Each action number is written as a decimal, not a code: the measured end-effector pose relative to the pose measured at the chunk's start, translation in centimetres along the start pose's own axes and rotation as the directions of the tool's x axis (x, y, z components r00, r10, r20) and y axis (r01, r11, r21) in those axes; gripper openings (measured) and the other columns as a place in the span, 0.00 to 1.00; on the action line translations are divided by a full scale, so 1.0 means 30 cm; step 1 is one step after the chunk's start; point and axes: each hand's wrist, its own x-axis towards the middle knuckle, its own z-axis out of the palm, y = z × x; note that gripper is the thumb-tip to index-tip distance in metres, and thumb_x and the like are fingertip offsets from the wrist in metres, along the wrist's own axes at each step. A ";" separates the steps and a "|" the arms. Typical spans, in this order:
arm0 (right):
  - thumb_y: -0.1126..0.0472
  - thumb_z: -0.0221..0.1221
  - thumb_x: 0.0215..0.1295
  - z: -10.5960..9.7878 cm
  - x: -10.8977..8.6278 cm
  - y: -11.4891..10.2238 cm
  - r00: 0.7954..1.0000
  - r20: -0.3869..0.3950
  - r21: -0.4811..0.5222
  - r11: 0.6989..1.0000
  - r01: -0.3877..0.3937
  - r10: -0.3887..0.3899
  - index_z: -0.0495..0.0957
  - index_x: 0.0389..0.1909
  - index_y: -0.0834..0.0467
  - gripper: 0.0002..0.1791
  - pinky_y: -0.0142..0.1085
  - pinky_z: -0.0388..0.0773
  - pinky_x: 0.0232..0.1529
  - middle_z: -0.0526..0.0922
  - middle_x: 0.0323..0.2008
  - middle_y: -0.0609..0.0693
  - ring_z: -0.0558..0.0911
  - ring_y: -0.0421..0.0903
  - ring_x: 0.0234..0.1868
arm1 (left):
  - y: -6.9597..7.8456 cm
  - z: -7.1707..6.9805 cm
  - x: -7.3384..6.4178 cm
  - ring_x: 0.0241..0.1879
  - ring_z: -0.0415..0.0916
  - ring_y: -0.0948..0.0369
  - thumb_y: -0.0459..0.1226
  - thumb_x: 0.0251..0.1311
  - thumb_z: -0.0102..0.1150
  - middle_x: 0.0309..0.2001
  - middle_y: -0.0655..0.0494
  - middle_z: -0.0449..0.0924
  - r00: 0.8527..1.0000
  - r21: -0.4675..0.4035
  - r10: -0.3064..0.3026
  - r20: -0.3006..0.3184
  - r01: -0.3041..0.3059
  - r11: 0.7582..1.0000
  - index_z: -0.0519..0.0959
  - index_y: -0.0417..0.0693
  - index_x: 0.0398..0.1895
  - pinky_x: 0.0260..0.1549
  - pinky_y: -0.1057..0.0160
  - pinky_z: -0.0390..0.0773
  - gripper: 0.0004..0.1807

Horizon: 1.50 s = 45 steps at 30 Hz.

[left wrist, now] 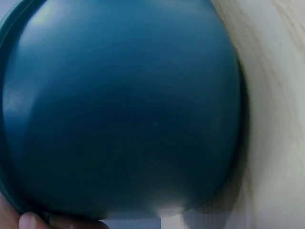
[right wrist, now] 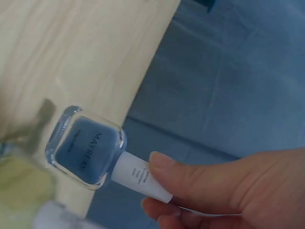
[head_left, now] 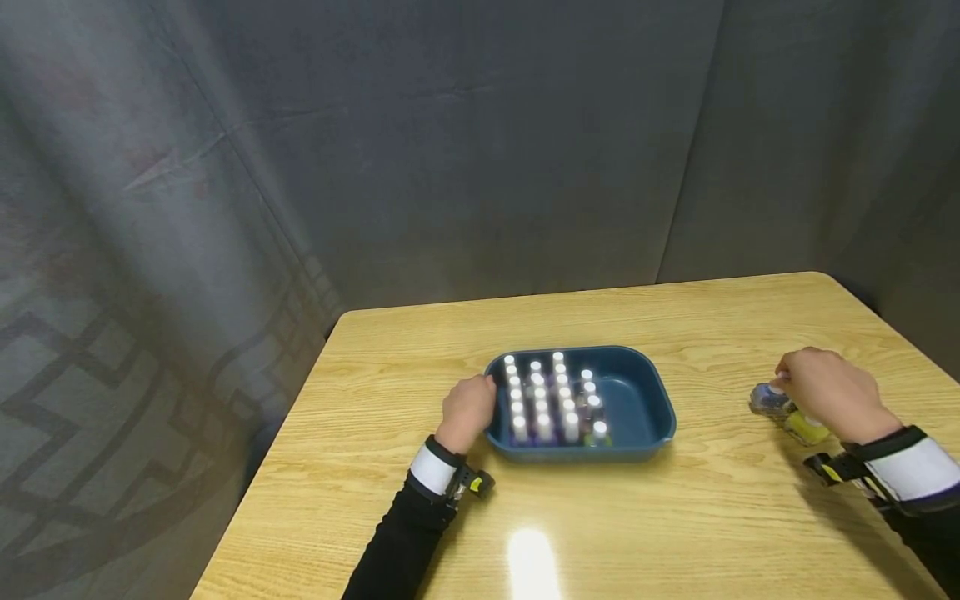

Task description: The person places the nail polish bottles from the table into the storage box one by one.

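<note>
My left hand grips the left rim of a dark blue plastic tub. In the left wrist view the tub's outer wall fills most of the picture, with fingertips at its rim. Several small bottles with white caps stand in rows in the tub's left and middle part. Over at the right, my right hand pinches the white cap of a blue nail polish bottle between thumb and fingers. Close beside it is a yellow nail polish bottle, also white-capped.
The wooden table carries the tub near its middle. Grey curtains hang behind the table and along its left and right sides. A bright light reflection lies near the table's front.
</note>
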 end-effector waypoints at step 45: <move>0.62 0.64 0.52 0.044 0.314 -0.567 0.917 -0.063 0.060 0.916 0.398 -0.394 0.69 0.10 0.54 0.17 0.30 0.58 0.14 0.67 0.11 0.43 0.65 0.39 0.15 | -0.005 0.013 0.006 0.26 0.79 0.50 0.45 0.69 0.35 0.27 0.42 0.81 1.000 0.001 -0.008 -0.011 0.008 1.000 0.78 0.40 0.23 0.17 0.56 0.74 0.26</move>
